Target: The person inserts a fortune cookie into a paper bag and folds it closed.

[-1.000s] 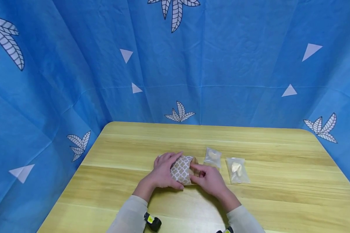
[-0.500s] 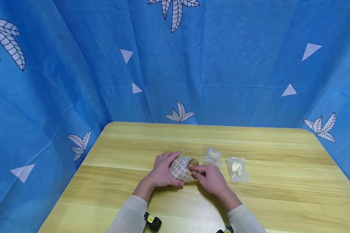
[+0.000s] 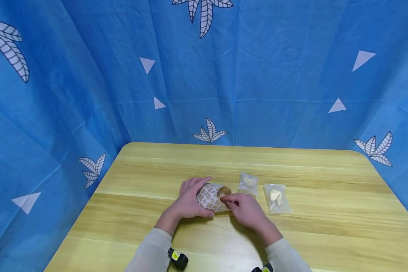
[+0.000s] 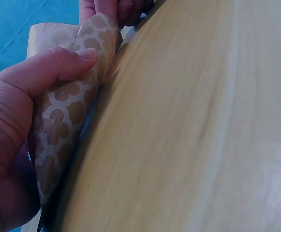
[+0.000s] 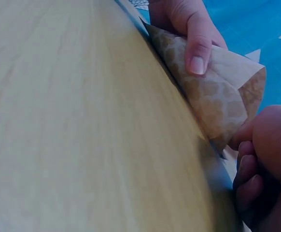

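A brown paper bag (image 3: 209, 198) with a white lattice print lies on its side, its mouth facing right and partly spread. My left hand (image 3: 189, 202) grips the closed end, thumb along the near side and fingers over the far side. In the left wrist view the thumb presses the printed paper bag (image 4: 65, 108) near its middle. My right hand (image 3: 244, 207) pinches the near edge of the mouth between thumb and forefinger. The other right-hand fingers (image 5: 249, 176) are curled under, as the right wrist view shows. The inside of the bag is mostly hidden.
Just beyond my right hand lies a small clear plastic packet (image 3: 247, 180) with a pale piece inside. Another clear packet (image 3: 277, 207) holding cream-coloured pieces lies to its right. The wooden table (image 3: 326, 211) ends at a blue patterned curtain (image 3: 278, 75).
My right fingertips have come out of the bag's mouth and now pinch its near edge. The mouth is bent wider, and the left hand stays almost still.
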`<state>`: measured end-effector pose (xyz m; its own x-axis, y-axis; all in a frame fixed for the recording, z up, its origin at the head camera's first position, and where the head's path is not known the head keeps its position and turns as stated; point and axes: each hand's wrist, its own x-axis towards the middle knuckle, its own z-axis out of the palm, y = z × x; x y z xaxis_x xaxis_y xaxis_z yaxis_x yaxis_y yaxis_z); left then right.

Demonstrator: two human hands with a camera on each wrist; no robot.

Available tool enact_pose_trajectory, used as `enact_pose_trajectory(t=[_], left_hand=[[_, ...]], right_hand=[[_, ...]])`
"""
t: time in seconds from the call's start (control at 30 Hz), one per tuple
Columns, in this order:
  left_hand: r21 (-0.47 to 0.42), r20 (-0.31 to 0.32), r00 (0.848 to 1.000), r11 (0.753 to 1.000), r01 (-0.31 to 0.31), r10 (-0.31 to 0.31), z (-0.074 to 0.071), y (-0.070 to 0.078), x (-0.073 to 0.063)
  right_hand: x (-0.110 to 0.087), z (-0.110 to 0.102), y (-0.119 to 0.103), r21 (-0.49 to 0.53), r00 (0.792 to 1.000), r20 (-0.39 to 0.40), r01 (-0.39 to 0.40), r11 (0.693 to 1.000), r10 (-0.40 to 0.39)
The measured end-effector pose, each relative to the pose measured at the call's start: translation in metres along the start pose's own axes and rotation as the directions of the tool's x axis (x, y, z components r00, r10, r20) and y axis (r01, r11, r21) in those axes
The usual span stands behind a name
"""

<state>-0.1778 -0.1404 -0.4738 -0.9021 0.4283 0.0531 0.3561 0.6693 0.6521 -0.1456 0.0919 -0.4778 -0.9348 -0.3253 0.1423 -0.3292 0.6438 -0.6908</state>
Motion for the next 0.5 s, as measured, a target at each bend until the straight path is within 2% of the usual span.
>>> enact_pose_trajectory(t=[0.27, 0.5], left_hand=[[0.021, -0.007, 1.0, 1.0, -0.007, 0.007, 0.004, -0.003, 0.001], [0.017, -0.019, 1.0, 1.0, 0.002, -0.001, 0.003, -0.002, 0.002]], right_hand=[[-0.005, -0.007, 0.001, 0.145, 0.998, 0.008, -0.066, 0.987, 0.065], [-0.009, -0.022, -0.002, 0.169, 0.995, -0.083, -0.043, 0.985, 0.058]])
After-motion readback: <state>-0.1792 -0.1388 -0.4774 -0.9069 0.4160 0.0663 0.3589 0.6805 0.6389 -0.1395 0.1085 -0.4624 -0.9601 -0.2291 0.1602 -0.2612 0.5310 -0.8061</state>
